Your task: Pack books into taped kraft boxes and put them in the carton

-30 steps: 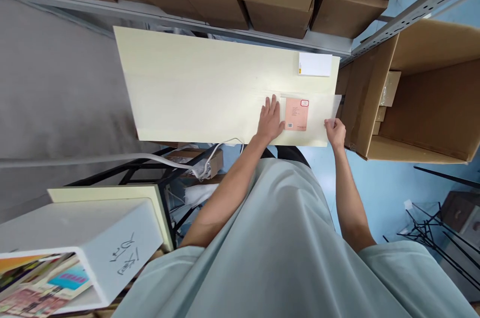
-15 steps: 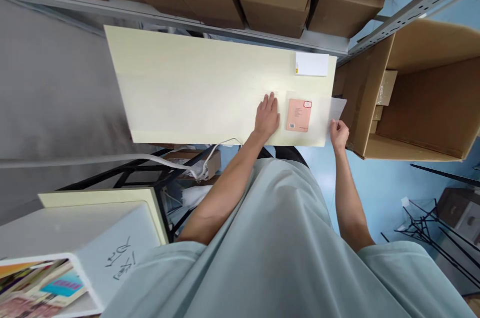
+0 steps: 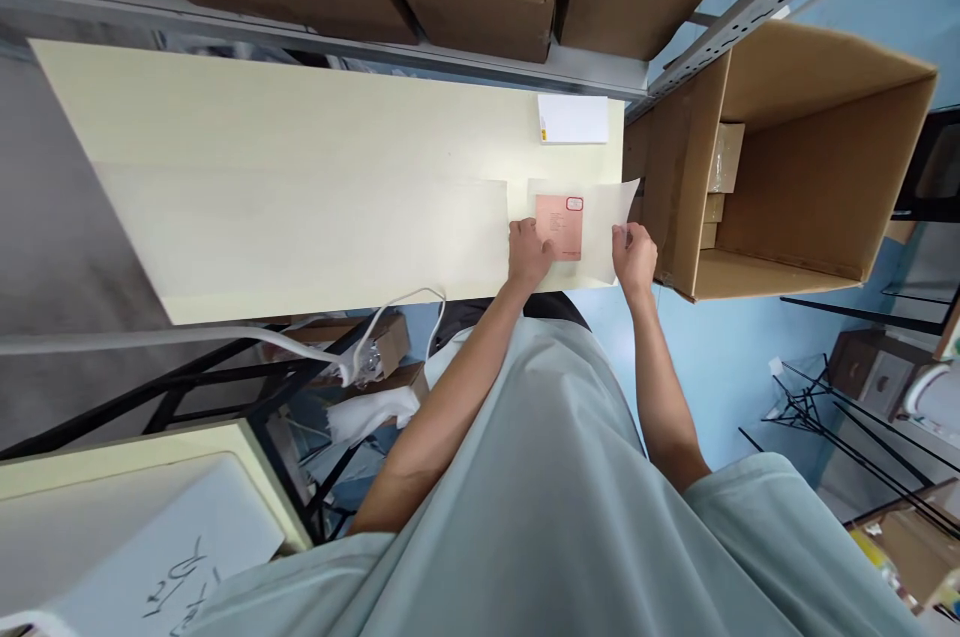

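the pink booklet [image 3: 562,222] lies flat near the right end of the pale tabletop [image 3: 375,127], seemingly on top of a translucent sheet [image 3: 598,217] that spreads out past it. the left hand [image 3: 530,252] is half curled, its thumb at the booklet's lower left corner; whether it pinches or only presses there, i cannot tell. the right hand [image 3: 634,255] has fingers and thumb closed on the sheet's right edge, whose upper corner juts past the tabletop toward the open cardboard box [image 3: 679,177]. a white box [image 3: 574,120] lies just beyond the booklet. the step in hand looks like steadying the booklet while managing the sheet's loose edge; the next move seems to call for a light, even pull, without creasing the sheet or shifting the booklet.
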Tool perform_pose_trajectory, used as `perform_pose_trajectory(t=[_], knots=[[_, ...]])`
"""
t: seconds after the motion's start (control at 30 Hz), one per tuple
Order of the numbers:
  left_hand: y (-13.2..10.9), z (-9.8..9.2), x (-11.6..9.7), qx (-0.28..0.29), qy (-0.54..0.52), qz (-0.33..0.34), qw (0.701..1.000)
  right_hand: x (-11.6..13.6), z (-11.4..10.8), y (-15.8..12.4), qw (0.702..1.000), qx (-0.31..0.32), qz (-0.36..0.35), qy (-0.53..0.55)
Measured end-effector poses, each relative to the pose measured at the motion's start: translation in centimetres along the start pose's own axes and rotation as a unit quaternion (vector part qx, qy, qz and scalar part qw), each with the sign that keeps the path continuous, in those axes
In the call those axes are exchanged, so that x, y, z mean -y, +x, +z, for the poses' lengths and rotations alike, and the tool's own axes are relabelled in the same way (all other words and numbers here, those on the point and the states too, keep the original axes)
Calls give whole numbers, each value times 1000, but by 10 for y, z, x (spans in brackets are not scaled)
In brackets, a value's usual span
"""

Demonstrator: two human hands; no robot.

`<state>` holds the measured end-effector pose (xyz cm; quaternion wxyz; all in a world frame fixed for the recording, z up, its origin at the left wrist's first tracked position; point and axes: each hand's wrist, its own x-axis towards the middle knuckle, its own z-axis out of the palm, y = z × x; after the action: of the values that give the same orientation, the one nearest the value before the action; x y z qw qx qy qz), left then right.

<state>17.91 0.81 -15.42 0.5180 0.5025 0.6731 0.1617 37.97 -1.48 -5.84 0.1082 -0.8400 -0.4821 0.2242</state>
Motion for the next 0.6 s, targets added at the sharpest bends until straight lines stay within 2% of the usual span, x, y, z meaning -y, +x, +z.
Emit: perform_pose_trajectory(t=[0.23, 0.6], knots=[[1, 0, 1, 9, 0, -3, 1000, 14, -1, -4, 1000, 14, -4, -2], [-3, -8, -11, -2, -32, -17, 999, 65, 52, -18, 993, 111, -30, 15]])
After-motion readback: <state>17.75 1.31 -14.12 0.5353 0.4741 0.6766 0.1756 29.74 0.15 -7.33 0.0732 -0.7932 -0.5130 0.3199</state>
